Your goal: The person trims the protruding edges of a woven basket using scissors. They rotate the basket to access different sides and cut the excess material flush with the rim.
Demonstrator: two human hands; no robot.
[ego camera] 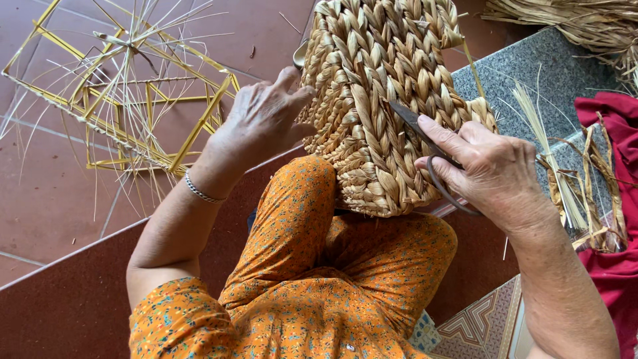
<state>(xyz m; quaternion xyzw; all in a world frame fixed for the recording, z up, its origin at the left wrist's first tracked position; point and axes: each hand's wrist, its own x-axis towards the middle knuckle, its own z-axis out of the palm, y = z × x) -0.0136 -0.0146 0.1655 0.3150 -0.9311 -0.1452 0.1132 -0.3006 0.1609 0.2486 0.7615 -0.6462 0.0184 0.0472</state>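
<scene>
Daylight is falling evenly on a floor of reddish-brown tiles (53, 193). A yellow wire frame (133, 100) is lying on it among loose straw. A grey speckled stone slab (565, 73) is showing at right, with red cloth (618, 133) lying beside it.

No packages, labels, signs or screens show anywhere in this view.
</scene>
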